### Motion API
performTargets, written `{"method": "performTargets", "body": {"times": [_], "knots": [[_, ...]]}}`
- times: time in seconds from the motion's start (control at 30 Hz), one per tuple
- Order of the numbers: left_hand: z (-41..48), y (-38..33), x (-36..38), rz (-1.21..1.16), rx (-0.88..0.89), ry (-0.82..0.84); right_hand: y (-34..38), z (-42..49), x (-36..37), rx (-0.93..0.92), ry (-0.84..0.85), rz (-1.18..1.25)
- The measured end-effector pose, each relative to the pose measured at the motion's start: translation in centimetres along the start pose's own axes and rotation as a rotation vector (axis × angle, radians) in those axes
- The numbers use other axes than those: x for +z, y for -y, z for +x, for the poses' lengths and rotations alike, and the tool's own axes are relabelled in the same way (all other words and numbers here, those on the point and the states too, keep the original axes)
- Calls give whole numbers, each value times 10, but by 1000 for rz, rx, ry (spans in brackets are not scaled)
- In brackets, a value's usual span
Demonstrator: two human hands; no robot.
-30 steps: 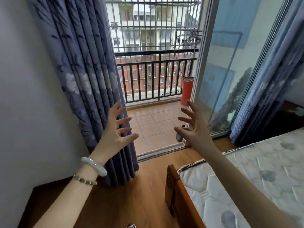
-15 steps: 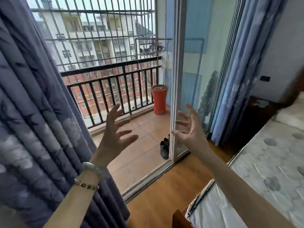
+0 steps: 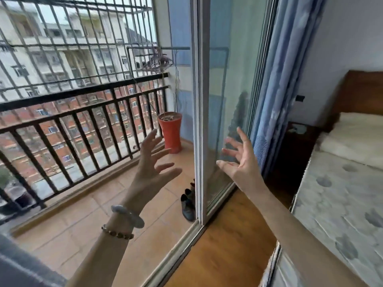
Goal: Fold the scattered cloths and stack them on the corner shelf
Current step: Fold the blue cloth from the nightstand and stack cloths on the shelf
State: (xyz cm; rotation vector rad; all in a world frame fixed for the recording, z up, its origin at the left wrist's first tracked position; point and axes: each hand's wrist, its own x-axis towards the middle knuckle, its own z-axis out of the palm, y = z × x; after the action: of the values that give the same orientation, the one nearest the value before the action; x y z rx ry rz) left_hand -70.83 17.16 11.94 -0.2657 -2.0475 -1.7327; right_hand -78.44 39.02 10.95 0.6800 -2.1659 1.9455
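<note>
— How are the hands held?

— The left hand (image 3: 153, 168) is raised at about 8 o'clock from the middle. Its fingers are spread wide and slightly bent, and nothing is gripped. A pale bangle (image 3: 127, 216) and a beaded bracelet (image 3: 117, 234) are worn on its wrist.

— And the other?

— The right hand (image 3: 238, 162) is lifted at 4 o'clock in front of the sliding glass door (image 3: 228, 90). Its fingers are likewise fanned apart, and nothing is held.

— Where are the cloths to be found?

— That cannot be told from this view, nor can the place of the corner shelf.

— What is seen around the hands?

— A black railing (image 3: 83, 96) is seen from 9 to 10 o'clock. A red pot (image 3: 171, 131) stands just off the middle. Dark shoes (image 3: 187, 205) lie at 6 o'clock on the tiles, against the door's edge. A blue curtain (image 3: 275, 90) hangs at 2 o'clock, and a mattress (image 3: 342, 193) lies at 4 o'clock.
</note>
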Motion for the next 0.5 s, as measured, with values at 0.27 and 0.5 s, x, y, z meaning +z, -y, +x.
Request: {"method": "performTargets", "body": {"times": [0.27,0.5], "knots": [[138,49,28,-92,-6,132,-36,106,-29,37,-162,-4],[234,100,91,-160,-16,308,-72,148,-91,63,-351,-95]]}}
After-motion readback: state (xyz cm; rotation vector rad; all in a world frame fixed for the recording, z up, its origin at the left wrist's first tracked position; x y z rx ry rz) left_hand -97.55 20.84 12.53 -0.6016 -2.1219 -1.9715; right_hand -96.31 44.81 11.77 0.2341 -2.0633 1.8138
